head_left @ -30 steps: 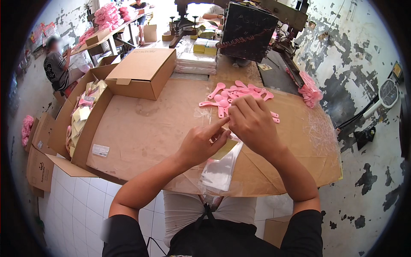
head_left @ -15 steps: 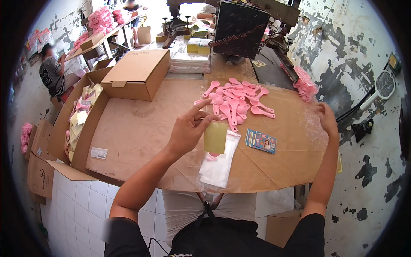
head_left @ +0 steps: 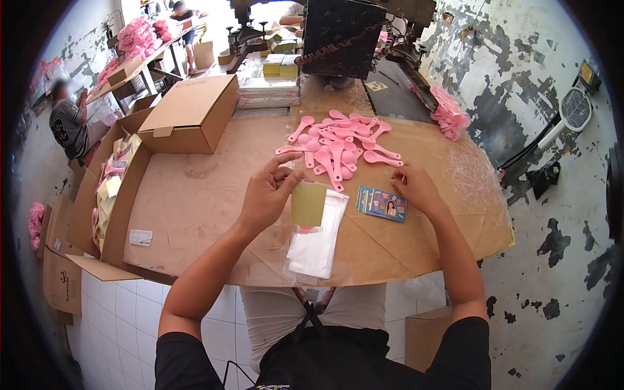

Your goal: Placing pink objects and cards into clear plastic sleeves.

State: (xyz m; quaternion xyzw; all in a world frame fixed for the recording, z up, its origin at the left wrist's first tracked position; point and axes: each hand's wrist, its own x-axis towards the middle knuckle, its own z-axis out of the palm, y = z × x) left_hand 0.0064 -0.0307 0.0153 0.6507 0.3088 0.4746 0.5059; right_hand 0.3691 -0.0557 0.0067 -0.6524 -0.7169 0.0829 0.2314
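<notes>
In my left hand [head_left: 268,198] a plain olive-yellow card [head_left: 308,207] is pinched at its upper left corner between thumb and fingers. It hangs over a stack of clear and white plastic bags [head_left: 317,246]; a bit of pink shows just below its lower edge. Beside the bags lies a small fanned stack of blue printed cards [head_left: 385,205]. My right hand [head_left: 416,188] hovers at the upper right of these cards, fingers bent and slightly apart, with nothing visible in them. Beyond both hands is a heap of pink plastic measuring spoons [head_left: 338,146].
An open carton [head_left: 123,195] of packed items stands on the left, beside a closed cardboard box [head_left: 188,116]. A black machine [head_left: 342,39] rises at the back. Pink bundles [head_left: 448,114] sit at the far right. Two people are at the back left.
My right hand has come in from the table's right edge to the blue cards. The whole view has shifted slightly; my left hand keeps hold of the olive-yellow card.
</notes>
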